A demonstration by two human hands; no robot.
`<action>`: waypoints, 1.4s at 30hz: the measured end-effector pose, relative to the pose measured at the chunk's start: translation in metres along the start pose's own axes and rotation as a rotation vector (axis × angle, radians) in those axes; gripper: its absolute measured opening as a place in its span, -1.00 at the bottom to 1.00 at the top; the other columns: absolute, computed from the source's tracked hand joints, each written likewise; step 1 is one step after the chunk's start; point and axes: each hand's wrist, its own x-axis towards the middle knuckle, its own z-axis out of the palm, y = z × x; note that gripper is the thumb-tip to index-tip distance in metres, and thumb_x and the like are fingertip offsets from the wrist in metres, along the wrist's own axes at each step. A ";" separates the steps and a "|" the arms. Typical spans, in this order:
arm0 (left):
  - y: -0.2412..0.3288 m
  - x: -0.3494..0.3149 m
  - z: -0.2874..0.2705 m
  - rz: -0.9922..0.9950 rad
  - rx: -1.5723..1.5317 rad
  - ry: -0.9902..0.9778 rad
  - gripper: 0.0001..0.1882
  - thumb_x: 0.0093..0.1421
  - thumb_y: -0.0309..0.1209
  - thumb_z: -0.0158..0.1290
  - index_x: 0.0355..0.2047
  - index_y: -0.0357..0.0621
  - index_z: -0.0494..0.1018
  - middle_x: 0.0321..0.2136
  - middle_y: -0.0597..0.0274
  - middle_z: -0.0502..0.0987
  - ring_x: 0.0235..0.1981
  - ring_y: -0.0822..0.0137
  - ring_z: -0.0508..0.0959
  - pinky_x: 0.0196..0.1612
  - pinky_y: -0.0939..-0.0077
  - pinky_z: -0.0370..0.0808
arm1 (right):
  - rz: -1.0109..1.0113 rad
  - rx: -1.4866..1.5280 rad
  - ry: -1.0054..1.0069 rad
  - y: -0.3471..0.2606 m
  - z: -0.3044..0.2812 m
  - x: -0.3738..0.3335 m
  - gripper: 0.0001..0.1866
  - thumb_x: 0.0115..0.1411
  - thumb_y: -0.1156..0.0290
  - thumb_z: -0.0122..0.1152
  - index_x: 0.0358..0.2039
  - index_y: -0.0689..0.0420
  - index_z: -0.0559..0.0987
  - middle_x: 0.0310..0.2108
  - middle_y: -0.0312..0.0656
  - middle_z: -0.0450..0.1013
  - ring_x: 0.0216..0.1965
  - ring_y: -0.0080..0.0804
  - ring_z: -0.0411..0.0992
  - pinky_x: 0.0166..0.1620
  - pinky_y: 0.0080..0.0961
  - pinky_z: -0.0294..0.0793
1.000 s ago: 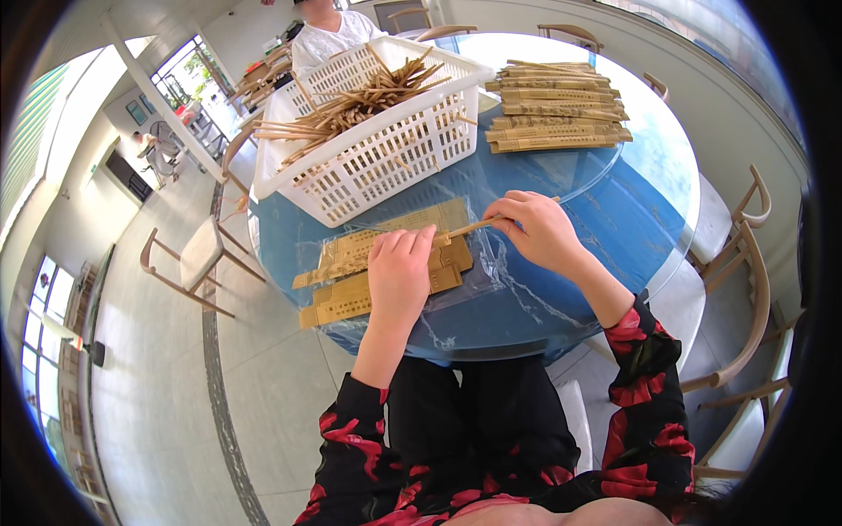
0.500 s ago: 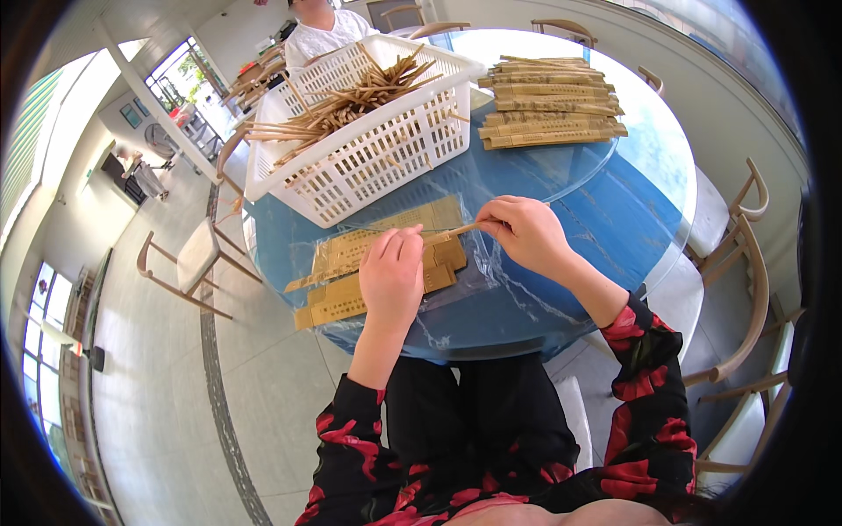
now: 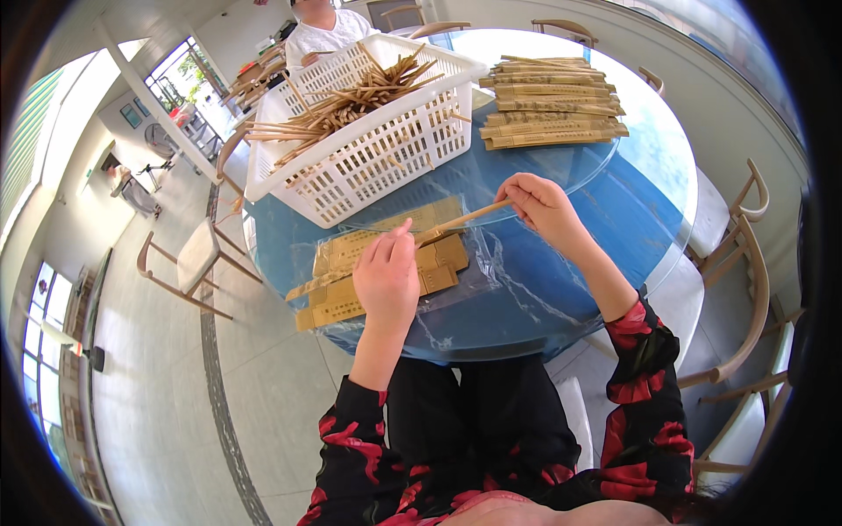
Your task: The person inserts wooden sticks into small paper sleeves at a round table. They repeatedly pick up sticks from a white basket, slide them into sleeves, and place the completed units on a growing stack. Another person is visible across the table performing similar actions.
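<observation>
My right hand [image 3: 544,210] pinches the right end of a pair of slim wooden sticks, seemingly chopsticks [image 3: 478,214]. Their other end runs leftward to a narrow brown paper sleeve [image 3: 317,284] under my left hand [image 3: 388,276]. The fingers of that hand are closed round the sleeve, hiding where sticks and paper meet. Beneath lie flat printed paper sleeves [image 3: 338,301] in a small stack, with another bundle of sleeves [image 3: 377,238] just beyond, on clear plastic [image 3: 478,272].
A white perforated basket [image 3: 386,149] heaped with loose wooden sticks [image 3: 360,105] stands at the far left of the blue glass-topped table [image 3: 544,302]. Filled paper sleeves [image 3: 553,103] are stacked at the far right. Another person [image 3: 329,33] sits beyond the basket. Chairs [image 3: 202,254] surround the table.
My right hand has moved right and slightly up, and a longer stretch of chopstick now shows between the hands. My left hand has barely shifted. The person across has raised a hand.
</observation>
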 end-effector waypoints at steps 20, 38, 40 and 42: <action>0.022 0.016 -0.012 0.056 -0.097 0.106 -0.80 0.04 -0.61 0.30 -0.30 -0.17 0.58 -0.22 0.23 0.68 -0.22 0.16 0.62 -0.13 0.33 0.56 | 0.132 0.937 -0.617 0.008 0.008 -0.005 -0.50 0.55 0.19 -0.14 0.25 0.34 0.39 -0.06 -0.12 0.53 -0.07 -0.46 0.49 0.05 -0.46 0.49; 0.019 0.014 -0.014 0.076 -0.201 0.150 -0.81 0.05 -0.59 0.29 -0.36 -0.16 0.51 -0.36 0.23 0.59 -0.31 0.12 0.57 -0.21 0.29 0.52 | 0.056 0.799 -0.657 0.000 0.005 -0.009 -0.65 0.47 0.38 -0.04 0.07 0.34 0.56 -0.17 -0.18 0.53 -0.11 -0.46 0.49 0.06 -0.49 0.50; 0.022 0.015 -0.015 0.090 -0.160 0.148 -0.82 0.06 -0.59 0.29 -0.37 -0.16 0.50 -0.37 0.23 0.58 -0.32 0.11 0.56 -0.21 0.29 0.51 | 0.058 0.727 -0.670 -0.004 0.008 -0.013 -0.66 0.45 0.40 -0.01 0.07 0.33 0.57 -0.17 -0.19 0.53 -0.13 -0.48 0.48 0.04 -0.51 0.50; 0.023 0.016 -0.014 0.086 -0.151 0.150 -0.82 0.07 -0.58 0.28 -0.37 -0.17 0.48 -0.37 0.21 0.57 -0.34 0.10 0.54 -0.23 0.28 0.50 | 0.070 0.713 -0.649 -0.006 0.010 -0.014 -0.66 0.45 0.40 0.01 0.08 0.33 0.57 -0.17 -0.20 0.53 -0.14 -0.50 0.48 0.03 -0.52 0.50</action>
